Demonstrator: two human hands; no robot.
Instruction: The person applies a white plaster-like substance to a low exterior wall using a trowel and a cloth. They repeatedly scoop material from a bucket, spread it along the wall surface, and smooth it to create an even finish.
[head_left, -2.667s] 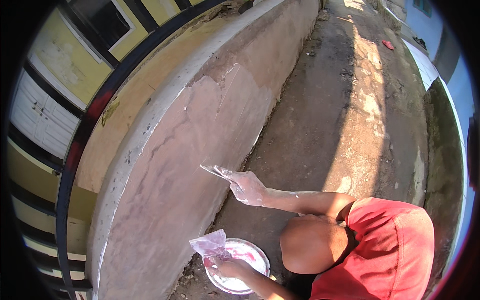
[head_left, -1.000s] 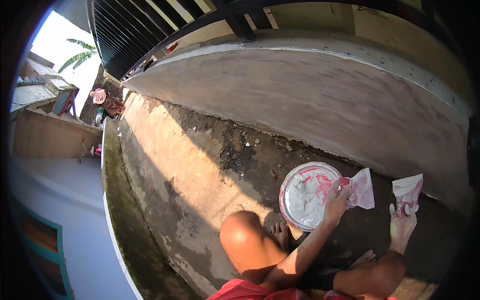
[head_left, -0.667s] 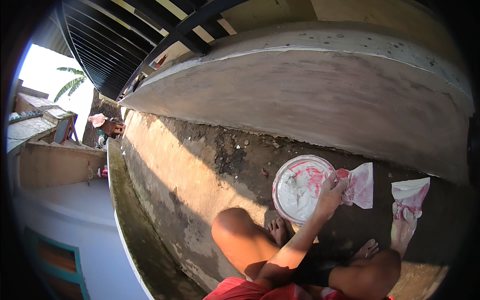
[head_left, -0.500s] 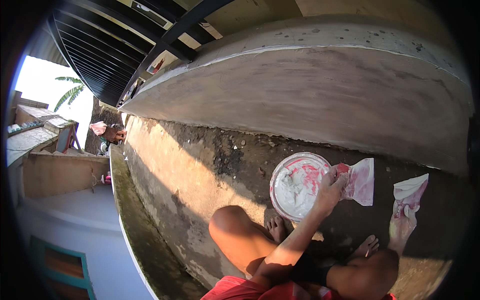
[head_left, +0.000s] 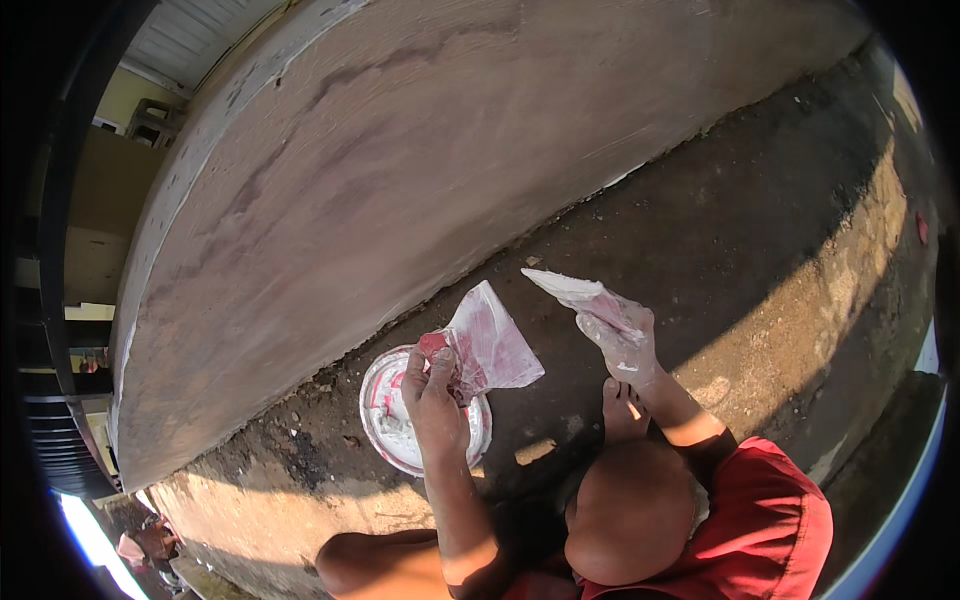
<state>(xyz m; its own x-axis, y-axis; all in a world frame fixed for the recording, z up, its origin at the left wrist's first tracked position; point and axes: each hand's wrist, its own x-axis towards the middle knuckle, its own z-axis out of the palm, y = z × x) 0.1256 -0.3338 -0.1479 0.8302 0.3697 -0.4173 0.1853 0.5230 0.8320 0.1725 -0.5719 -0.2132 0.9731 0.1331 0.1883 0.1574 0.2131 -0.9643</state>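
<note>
Wall (head_left: 420,150) cropped above; left hand (head_left: 437,402) pinches 1 scraper (head_left: 493,345), partly hiding tub (head_left: 367,412); right hand (head_left: 630,348) grips 2nd scraper (head_left: 572,290).

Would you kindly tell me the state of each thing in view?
Left scraper, held, smeared whitish
Right scraper, held, white along its edge
Left hand, closed on its scraper
Right hand, closed on its scraper
Tub, open, white paste inside
Wall, streaked darker in patches
Ground, partly sunlit, partly shaded

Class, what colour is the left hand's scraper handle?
Red: the handle shows best in the head view.
</note>
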